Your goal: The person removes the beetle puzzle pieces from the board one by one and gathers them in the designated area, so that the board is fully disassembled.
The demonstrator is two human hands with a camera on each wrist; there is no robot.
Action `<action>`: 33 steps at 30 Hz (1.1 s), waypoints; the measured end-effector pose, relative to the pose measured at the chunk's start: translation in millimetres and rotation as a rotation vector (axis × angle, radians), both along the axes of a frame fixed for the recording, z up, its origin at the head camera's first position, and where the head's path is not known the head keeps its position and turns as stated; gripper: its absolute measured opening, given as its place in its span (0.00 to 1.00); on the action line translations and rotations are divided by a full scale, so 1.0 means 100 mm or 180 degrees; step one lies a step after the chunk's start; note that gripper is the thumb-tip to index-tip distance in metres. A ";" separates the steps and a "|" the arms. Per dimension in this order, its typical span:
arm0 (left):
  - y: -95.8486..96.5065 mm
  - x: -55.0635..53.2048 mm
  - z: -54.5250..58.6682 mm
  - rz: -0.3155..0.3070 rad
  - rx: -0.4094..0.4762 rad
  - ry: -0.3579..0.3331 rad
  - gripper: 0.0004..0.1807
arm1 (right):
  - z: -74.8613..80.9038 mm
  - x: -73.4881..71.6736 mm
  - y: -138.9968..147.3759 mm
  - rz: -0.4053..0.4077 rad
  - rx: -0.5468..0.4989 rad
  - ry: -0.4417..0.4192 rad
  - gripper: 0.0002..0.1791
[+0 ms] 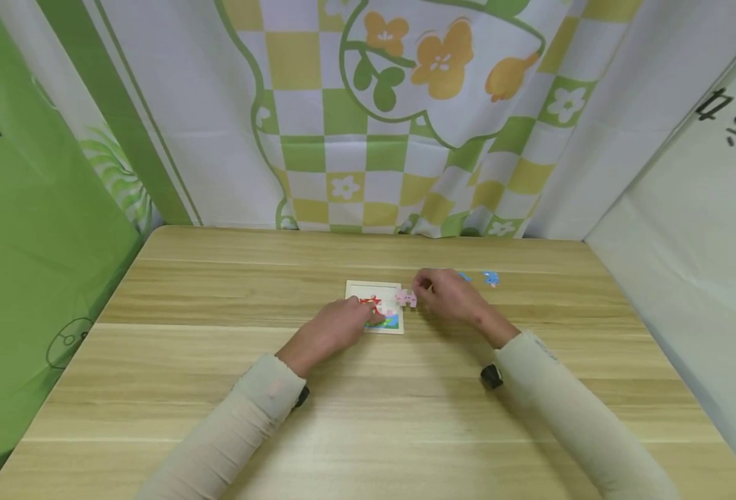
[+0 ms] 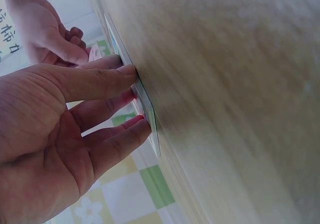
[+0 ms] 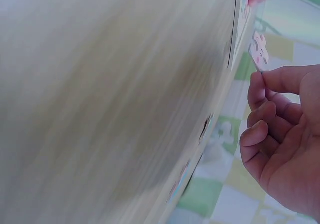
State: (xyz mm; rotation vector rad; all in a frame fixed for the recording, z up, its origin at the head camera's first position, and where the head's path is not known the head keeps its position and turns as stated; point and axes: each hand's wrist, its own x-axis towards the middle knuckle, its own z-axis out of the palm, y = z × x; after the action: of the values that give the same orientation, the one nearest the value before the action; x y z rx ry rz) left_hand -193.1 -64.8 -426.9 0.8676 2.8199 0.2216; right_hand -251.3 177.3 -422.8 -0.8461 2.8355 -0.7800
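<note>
A small wooden jigsaw board (image 1: 368, 289) with a pale frame lies on the table, red, blue and green pieces set in its lower part. My left hand (image 1: 337, 325) rests on it with fingertips touching the pieces and near edge; its fingers look fairly straight in the left wrist view. Between thumb and index finger, my right hand (image 1: 452, 295) pinches a pink puzzle piece (image 1: 407, 298) at the board's right edge. The right wrist view shows this pink piece (image 3: 260, 50) raised off the table, with a face printed on it. My left fingers hide part of the picture.
To the right of the board lie a blue puzzle piece (image 1: 491, 278) and another blue piece (image 1: 464, 276), partly behind my right hand. The wooden table (image 1: 380, 430) ends at a checked curtain (image 1: 346, 149) behind. Fabric walls stand at both sides.
</note>
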 end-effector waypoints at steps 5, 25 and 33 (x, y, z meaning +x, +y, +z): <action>-0.01 0.01 0.00 -0.0001 0.0005 0.0021 0.24 | 0.00 -0.01 0.26 -0.0041 0.0036 0.0031 0.08; -0.02 0.01 0.01 0.0037 0.0037 -0.0087 0.29 | 0.06 -0.03 1.36 -0.0251 0.0231 -0.0296 0.06; -0.03 0.01 0.01 -0.0062 0.0092 0.0006 0.27 | 0.02 -0.14 1.54 -0.0227 0.0445 -0.0385 0.06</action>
State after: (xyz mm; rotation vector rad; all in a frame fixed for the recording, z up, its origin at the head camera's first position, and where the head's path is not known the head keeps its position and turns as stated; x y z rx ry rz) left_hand -192.4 -68.1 -426.1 0.9014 2.8154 0.2596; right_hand -265.4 331.4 -420.9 -0.6589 2.7869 -0.6096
